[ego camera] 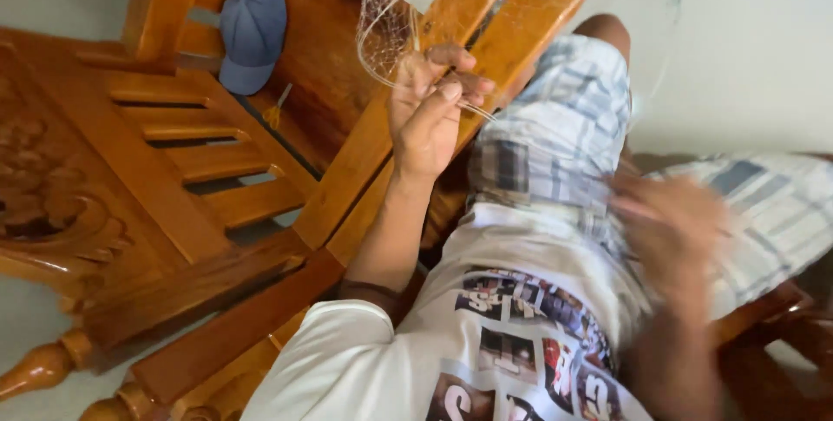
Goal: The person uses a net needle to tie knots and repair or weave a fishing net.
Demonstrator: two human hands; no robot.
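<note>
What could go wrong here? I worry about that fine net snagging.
The left hand pinches the thin net against the wooden chair arm, so the mesh might catch on the wood or tangle round the fingers. The right hand is blurred in motion, and a quick pull could tear the mesh.

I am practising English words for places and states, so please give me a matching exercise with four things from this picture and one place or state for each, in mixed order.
Things:
1. blue cap
2. net
3. left hand
4. right hand

Places or states:
A. blurred, over the checked shorts
B. lying on the wooden seat
C. raised, pinching fine mesh
D. thin and pale, hanging over the wooden armrest

Pairs: 1-B, 2-D, 3-C, 4-A
</note>
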